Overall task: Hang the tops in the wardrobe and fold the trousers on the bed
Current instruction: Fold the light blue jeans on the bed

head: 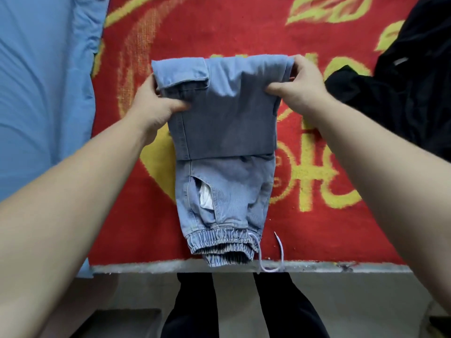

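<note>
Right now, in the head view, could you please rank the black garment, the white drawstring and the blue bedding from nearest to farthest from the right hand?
From the right hand:
1. Black garment, just to its right on the red blanket.
2. White drawstring, down at the bed's near edge by the elastic waistband.
3. Blue bedding, far left, beyond the left hand.

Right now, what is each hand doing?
Left hand: closed, gripping the folded denim trousers at their left edge.
Right hand: closed, gripping the same trousers at their right edge.

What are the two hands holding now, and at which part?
Both hold the folded jeans: left hand pinches the left edge of the upper fold, right hand its right edge.
</note>
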`<state>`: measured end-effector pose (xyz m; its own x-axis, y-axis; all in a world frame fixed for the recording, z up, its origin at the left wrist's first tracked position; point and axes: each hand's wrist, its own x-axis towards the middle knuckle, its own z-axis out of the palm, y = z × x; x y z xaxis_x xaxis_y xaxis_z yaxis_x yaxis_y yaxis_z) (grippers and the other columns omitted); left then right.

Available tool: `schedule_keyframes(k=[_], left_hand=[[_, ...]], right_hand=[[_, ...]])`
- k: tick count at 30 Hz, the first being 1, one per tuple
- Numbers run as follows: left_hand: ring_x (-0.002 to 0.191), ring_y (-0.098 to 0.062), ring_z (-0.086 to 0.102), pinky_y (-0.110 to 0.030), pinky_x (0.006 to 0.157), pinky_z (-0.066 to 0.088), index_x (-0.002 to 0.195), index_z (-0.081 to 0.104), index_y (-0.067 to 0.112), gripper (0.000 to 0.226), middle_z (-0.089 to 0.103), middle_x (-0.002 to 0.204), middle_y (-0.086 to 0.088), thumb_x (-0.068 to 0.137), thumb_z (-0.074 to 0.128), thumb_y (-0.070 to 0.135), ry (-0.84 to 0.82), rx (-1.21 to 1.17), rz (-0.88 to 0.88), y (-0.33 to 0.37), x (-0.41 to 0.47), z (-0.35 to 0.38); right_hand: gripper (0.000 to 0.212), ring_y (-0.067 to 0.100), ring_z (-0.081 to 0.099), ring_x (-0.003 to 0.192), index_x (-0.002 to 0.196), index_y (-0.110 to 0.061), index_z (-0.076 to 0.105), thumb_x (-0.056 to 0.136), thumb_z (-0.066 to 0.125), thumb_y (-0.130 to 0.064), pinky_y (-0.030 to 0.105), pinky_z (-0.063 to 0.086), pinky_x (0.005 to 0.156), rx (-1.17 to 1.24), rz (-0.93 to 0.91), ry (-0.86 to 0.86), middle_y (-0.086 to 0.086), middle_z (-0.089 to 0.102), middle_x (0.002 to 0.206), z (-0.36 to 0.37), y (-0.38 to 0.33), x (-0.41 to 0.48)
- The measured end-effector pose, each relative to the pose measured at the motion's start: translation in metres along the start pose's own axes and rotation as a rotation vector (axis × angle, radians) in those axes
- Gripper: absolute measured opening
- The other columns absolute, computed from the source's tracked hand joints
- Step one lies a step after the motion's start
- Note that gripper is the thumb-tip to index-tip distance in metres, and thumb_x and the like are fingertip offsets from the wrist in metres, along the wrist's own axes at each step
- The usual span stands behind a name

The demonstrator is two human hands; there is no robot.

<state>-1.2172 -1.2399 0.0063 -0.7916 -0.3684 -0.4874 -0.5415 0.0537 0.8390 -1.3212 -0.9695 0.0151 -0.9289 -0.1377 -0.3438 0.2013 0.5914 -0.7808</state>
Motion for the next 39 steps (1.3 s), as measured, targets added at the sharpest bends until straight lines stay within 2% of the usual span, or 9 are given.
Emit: schedule_keyframes(k=[4, 7, 10, 19, 22, 25, 29, 35, 39], left_hand=[[0.093, 0.009, 0.064, -0.014, 0.079, 0.050, 0.110, 0.060, 0.025, 0.060, 0.069, 0.105, 0.014, 0.061, 0.087, 0.001, 0.032, 0.076, 0.125, -0.019, -0.064, -0.005], [0.111, -0.014, 0.063, -0.025, 0.094, 0.049, 0.118, 0.059, 0.015, 0.063, 0.063, 0.121, -0.002, 0.060, 0.083, 0.007, 0.042, 0.154, 0.190, -0.045, -0.112, -0.004], [0.103, -0.004, 0.058, -0.012, 0.086, 0.044, 0.113, 0.054, 0.039, 0.066, 0.054, 0.115, 0.016, 0.059, 0.073, 0.008, 0.137, 0.298, 0.262, -0.082, -0.166, -0.008], [0.117, -0.035, 0.053, -0.046, 0.084, 0.054, 0.128, 0.062, 0.021, 0.073, 0.051, 0.132, -0.011, 0.063, 0.061, -0.013, -0.052, 0.941, 0.167, -0.174, -0.254, -0.020], [0.102, -0.039, 0.056, -0.048, 0.078, 0.051, 0.098, 0.073, 0.014, 0.039, 0.059, 0.115, -0.015, 0.067, 0.055, -0.002, 0.176, 0.940, 0.328, -0.152, -0.239, -0.014], [0.115, -0.036, 0.052, -0.049, 0.091, 0.044, 0.116, 0.064, 0.013, 0.036, 0.054, 0.129, -0.014, 0.083, 0.048, 0.016, 0.288, 0.909, 0.434, -0.126, -0.216, 0.004], [0.150, -0.034, 0.012, -0.056, 0.114, 0.022, 0.151, 0.035, 0.030, 0.051, 0.012, 0.164, -0.011, 0.101, 0.042, 0.038, -0.065, 1.127, 0.444, -0.131, -0.209, 0.035], [0.150, -0.036, -0.007, -0.064, 0.115, 0.013, 0.156, 0.019, 0.033, 0.054, -0.004, 0.164, -0.010, 0.103, 0.028, 0.044, -0.187, 1.338, 0.322, -0.181, -0.224, 0.055], [0.140, -0.031, -0.038, -0.064, 0.114, -0.005, 0.154, -0.012, 0.037, 0.057, -0.037, 0.155, -0.007, 0.103, 0.011, 0.049, -0.325, 1.463, 0.163, -0.180, -0.198, 0.063]], right_hand=[[0.036, -0.002, 0.053, 0.073, 0.097, -0.024, 0.057, 0.067, 0.075, -0.014, 0.012, 0.041, 0.065, -0.050, -0.059, 0.064, -0.019, 0.058, 0.084, -0.003, 0.013, -0.066], [0.034, 0.013, 0.058, 0.090, 0.099, -0.020, 0.061, 0.068, 0.073, -0.012, 0.021, 0.041, 0.075, -0.229, -0.192, 0.135, -0.007, 0.062, 0.097, 0.000, 0.039, -0.123], [0.036, 0.026, 0.055, 0.093, 0.096, -0.015, 0.057, 0.065, 0.070, -0.002, 0.037, 0.045, 0.073, -0.375, -0.357, 0.139, 0.003, 0.057, 0.099, 0.008, 0.071, -0.179], [0.027, 0.037, 0.055, 0.093, 0.088, -0.008, 0.057, 0.062, 0.064, -0.006, 0.040, 0.042, 0.073, -0.733, -0.270, -0.400, 0.013, 0.057, 0.105, 0.036, 0.141, -0.281], [0.013, 0.035, 0.054, 0.085, 0.081, -0.009, 0.057, 0.073, 0.058, -0.020, 0.040, 0.041, 0.072, -0.665, -0.299, -0.204, 0.011, 0.055, 0.096, 0.039, 0.130, -0.281], [0.026, 0.035, 0.055, 0.108, 0.107, -0.008, 0.062, 0.088, 0.060, -0.026, 0.044, 0.046, 0.087, -0.649, -0.350, -0.074, 0.015, 0.054, 0.121, 0.050, 0.123, -0.279], [0.054, 0.044, 0.030, 0.145, 0.149, -0.015, 0.045, 0.100, 0.048, -0.035, 0.052, 0.036, 0.113, -0.705, -0.401, -0.215, 0.026, 0.026, 0.158, 0.066, 0.129, -0.281], [0.062, 0.036, -0.010, 0.153, 0.159, -0.032, 0.007, 0.101, 0.006, -0.053, 0.052, 0.025, 0.117, -0.868, -0.210, -0.454, 0.010, -0.013, 0.165, 0.087, 0.157, -0.288], [0.061, 0.030, -0.021, 0.151, 0.157, -0.040, -0.007, 0.100, 0.006, -0.057, 0.047, 0.023, 0.117, -0.912, -0.137, -0.521, 0.004, -0.024, 0.164, 0.096, 0.161, -0.269]])
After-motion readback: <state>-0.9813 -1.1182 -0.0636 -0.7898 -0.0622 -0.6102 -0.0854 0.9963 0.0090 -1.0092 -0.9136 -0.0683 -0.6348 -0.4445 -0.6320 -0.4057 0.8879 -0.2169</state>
